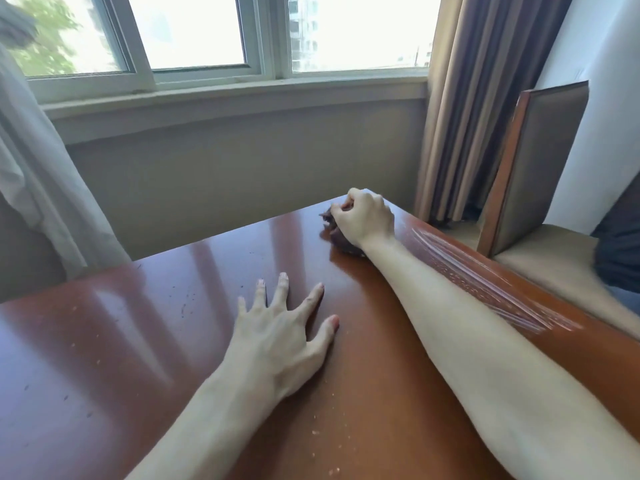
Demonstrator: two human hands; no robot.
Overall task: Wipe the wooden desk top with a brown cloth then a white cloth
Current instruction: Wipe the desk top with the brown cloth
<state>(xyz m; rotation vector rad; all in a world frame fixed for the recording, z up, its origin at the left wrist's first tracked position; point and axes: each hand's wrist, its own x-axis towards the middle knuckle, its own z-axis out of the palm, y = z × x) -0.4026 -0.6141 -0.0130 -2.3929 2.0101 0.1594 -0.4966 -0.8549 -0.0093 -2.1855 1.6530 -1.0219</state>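
Observation:
The glossy reddish-brown wooden desk top (145, 341) fills the lower part of the view, dotted with crumbs and dark specks. At its far right corner my right hand (363, 220) grips a bunched brown cloth (341, 242), which shows only under the palm and fingers. Wet streaks (485, 282) run along the desk's right edge beside my forearm. My left hand (280, 334) rests flat on the desk's middle with fingers spread. No white cloth is in view.
A chair with a wood-framed back (533, 161) and tan seat stands close to the desk's right edge. A dark garment (620, 244) lies on it. Striped curtains (485, 98) hang behind; a sheer curtain (41, 188) at left, window (207, 32) beyond.

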